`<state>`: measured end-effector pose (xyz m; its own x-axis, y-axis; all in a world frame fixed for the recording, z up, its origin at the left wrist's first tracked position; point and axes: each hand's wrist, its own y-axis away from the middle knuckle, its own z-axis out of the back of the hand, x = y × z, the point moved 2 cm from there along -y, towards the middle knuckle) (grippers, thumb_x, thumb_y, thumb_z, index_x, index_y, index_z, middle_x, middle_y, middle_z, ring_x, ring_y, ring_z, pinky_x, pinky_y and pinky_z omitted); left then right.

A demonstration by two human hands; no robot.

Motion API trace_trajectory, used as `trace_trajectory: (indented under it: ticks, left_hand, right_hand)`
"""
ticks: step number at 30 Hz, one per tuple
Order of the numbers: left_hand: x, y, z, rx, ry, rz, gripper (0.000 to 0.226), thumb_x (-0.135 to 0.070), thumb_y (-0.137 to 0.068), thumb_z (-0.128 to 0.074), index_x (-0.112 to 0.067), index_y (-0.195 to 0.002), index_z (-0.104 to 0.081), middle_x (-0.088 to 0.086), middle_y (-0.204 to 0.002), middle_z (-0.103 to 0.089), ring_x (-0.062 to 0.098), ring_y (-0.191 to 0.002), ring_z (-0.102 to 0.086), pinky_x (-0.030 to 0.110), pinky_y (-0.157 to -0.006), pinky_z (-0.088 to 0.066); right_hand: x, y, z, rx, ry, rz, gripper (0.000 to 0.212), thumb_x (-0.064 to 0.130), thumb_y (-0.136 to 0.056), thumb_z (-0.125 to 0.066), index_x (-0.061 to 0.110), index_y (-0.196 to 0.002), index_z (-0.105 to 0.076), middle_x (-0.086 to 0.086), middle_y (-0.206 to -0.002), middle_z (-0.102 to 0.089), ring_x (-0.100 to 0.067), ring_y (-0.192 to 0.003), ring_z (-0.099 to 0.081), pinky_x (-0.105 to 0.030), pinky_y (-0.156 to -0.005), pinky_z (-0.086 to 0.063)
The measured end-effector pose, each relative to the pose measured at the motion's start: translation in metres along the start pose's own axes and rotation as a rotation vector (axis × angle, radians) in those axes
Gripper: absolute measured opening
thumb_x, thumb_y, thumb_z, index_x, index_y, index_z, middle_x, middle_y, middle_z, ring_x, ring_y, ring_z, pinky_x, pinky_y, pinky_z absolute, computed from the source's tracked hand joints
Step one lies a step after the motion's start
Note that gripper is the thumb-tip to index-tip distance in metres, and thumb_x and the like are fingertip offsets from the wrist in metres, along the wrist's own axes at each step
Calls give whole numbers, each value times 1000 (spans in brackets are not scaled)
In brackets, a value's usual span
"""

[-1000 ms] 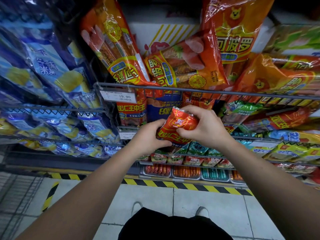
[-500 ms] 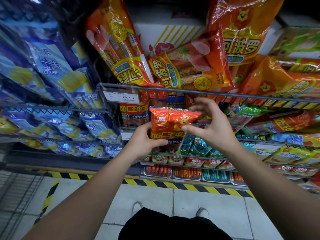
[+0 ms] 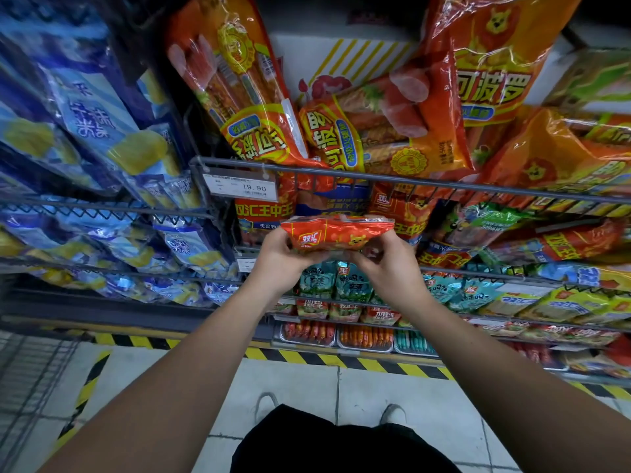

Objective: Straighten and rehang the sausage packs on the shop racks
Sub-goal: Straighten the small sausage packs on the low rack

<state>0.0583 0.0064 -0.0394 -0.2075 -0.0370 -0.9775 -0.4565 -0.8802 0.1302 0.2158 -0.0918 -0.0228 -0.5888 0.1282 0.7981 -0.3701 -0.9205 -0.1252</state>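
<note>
Sausage pack [image 3: 336, 233] — glossy red plastic film, crinkled. Large orange packs [image 3: 239, 97] — clear, shiny plastic, strong glare. Blue bags [image 3: 102, 124]: glossy film. Rack rail [image 3: 409, 182]: grey metal wire, matt. Price tag [image 3: 240, 186]: white paper. Floor [image 3: 290, 380]: smooth pale tile.

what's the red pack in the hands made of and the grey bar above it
The small red sausage pack looks like thin glossy plastic film; it crinkles and glints. The grey rack bar is probably coated metal wire: matte, thin and straight.
</note>
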Motion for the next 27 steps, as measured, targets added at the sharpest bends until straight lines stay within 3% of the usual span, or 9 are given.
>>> trace_trajectory:
  ticks: [2,7,11,13,18,22,24,27]
  left_hand:
    - [1,-6,1,-8,2,16,43,-11,-75,-83,-14,-115,-69,-4,-109,-73,15,-104,-68,36,-94,-52]
    - [7,-18,1,-31,26,60,40,-12,-78,-82,-13,-115,-67,-6,-107,-73,9,-102,-67,35,-98,-51]
    - [15,-28,1,-47,26,74,43,-16,-84,-77,-22,-120,-55,-6,-124,-64,11,-121,-56,39,-107,-43]
    - [18,-32,0,-51,25,82,38,-19,-87,-74,-24,-119,-54,-5,-126,-62,13,-124,-53,41,-109,-41]
    - [19,-34,-6,-77,-13,77,29,-23,-96,-62,-16,-124,-60,-8,-114,-65,7,-105,-60,14,-88,-45]
    - [17,-39,-10,-121,-112,86,28,-31,-101,-53,-15,-122,-62,-7,-108,-65,-2,-89,-58,5,-71,-39]
    - [15,-43,-11,-135,-142,90,31,-35,-101,-52,-14,-122,-62,-8,-105,-63,2,-88,-57,5,-67,-38]
    - [16,-49,-13,-172,-162,127,26,-39,-100,-53,-17,-108,-64,-5,-98,-65,14,-88,-59,24,-71,-40]
  right_hand:
    - [-1,-3,-5,-26,-3,-9,37,16,-89,-73,31,-112,-48,30,-97,-56,21,-85,-54,1,-70,-41]
    - [-10,-14,-17,-64,20,-51,36,15,-91,-70,17,-121,-51,10,-103,-64,-8,-90,-60,-5,-68,-42]
    - [-20,-19,-25,-82,10,-153,37,22,-93,-69,14,-123,-50,4,-103,-66,-20,-93,-65,-37,-77,-55]
    - [-24,-24,-28,-90,37,-189,36,25,-94,-67,12,-124,-50,-1,-97,-67,-24,-87,-66,-42,-74,-56]
    - [-31,-33,-35,-31,80,-288,27,33,-99,-59,10,-111,-52,-8,-86,-67,-28,-73,-65,-42,-64,-54]
    - [-37,-41,-40,-1,83,-317,26,33,-103,-49,8,-107,-56,-5,-67,-59,-24,-51,-53,-36,-47,-38]
    - [-38,-45,-41,15,77,-345,29,33,-105,-46,7,-100,-57,-4,-60,-53,-22,-45,-47,-31,-44,-30]
    - [-38,-50,-41,27,106,-375,32,34,-106,-43,8,-94,-56,-4,-57,-51,-23,-46,-47,-30,-42,-27]
